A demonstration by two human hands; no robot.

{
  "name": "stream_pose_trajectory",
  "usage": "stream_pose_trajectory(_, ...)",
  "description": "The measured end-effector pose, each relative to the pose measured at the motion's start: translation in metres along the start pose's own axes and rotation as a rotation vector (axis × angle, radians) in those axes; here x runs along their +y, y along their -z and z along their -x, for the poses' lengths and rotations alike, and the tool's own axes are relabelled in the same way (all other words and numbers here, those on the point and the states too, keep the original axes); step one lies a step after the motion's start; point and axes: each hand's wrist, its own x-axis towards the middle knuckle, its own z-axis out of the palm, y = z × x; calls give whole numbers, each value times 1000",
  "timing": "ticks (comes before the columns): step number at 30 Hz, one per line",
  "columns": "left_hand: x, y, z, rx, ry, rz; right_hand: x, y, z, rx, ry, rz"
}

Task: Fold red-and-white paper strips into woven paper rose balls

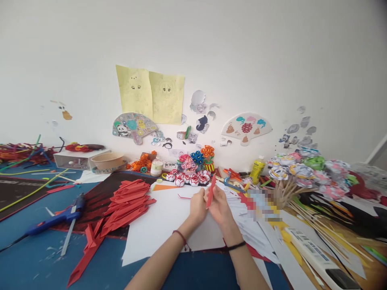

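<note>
My left hand (198, 206) and my right hand (220, 207) meet above a white sheet of paper (160, 225) at the table's middle. Both are closed on a narrow folded red paper strip (211, 191) that stands nearly upright between them. A red string bracelet circles my left wrist and a black band my right wrist. To the left lies a pile of several folded red paper pieces (128, 201), of the same kind as the strip.
A blue glue gun (57, 219) lies at the left on the blue mat. Small paper flowers (190, 177), a glue bottle (256, 169) and a bowl (107, 161) line the wall. Paper flowers on wooden sticks (302, 177) and white paper strips crowd the right.
</note>
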Motion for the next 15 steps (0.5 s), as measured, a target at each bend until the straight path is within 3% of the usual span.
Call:
stream_pose_trajectory(2,2,19,0,106,11,-71,3,6,-5,93,36,-13)
stream_pose_trajectory(4,5,37,3,127,-13,-112,8,10,-9,135,22,44)
stream_pose_trajectory(10,8,67,21,62,-104,-147,22,5,-8,220,43,296)
stream_pose_trajectory(15,5,79,22,-118,-245,-253,24,7,-8,165,47,409)
